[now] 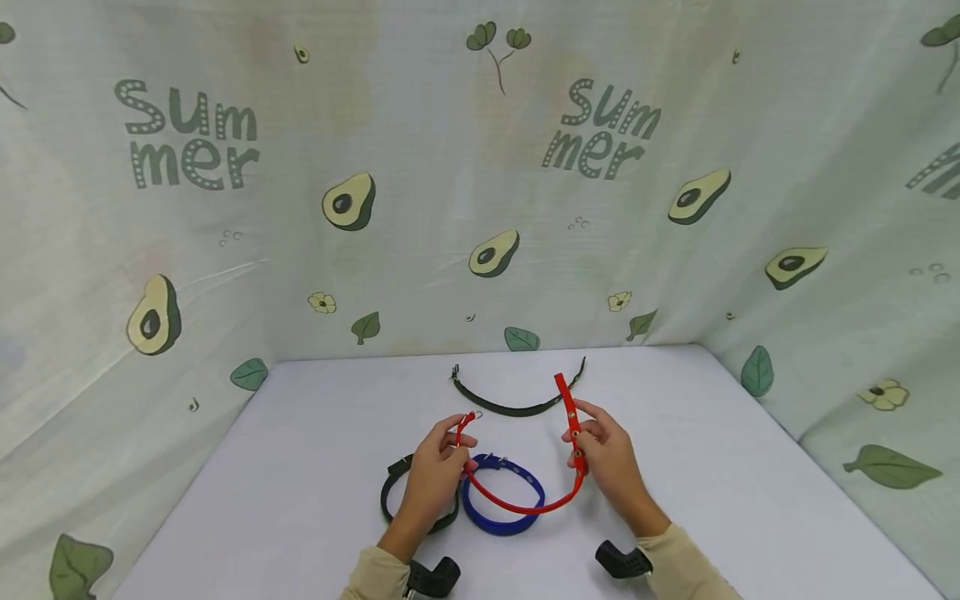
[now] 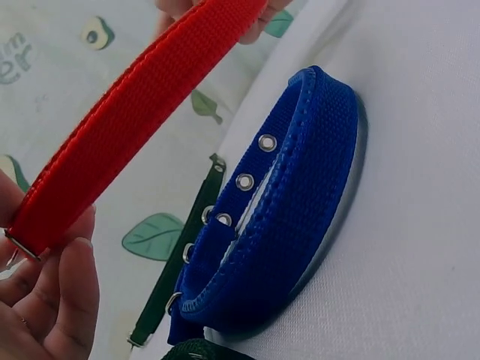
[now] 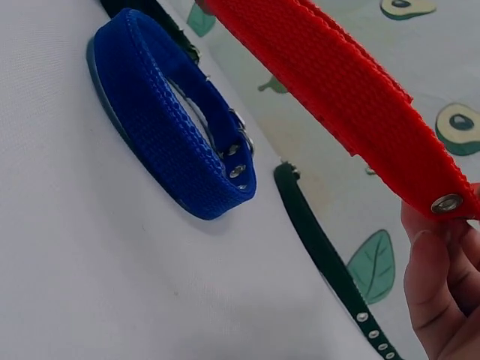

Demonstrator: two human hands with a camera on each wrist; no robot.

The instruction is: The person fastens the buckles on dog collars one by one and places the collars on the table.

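Note:
A red collar [image 1: 525, 509] hangs in a curve between my two hands, above the table. My left hand [image 1: 433, 468] pinches it near the end with the metal ring and buckle. My right hand [image 1: 611, 458] grips the part with metal eyelets, and the strap's free tip points upward past the fingers. Below the red strap lies a blue collar [image 1: 504, 528], closed into a loop and standing on its edge; its eyelets [image 2: 244, 181] show in the left wrist view. A dark green looped collar [image 1: 386, 498] is partly hidden behind my left hand.
Farther back on the white table [image 1: 322, 467] lies another dark green collar [image 1: 517, 411], unfastened and bowed toward me. Black wrist devices [image 1: 622, 560] sit by both sleeves. A printed cloth [image 1: 420, 125] with avocados and leaves surrounds the table's back and sides.

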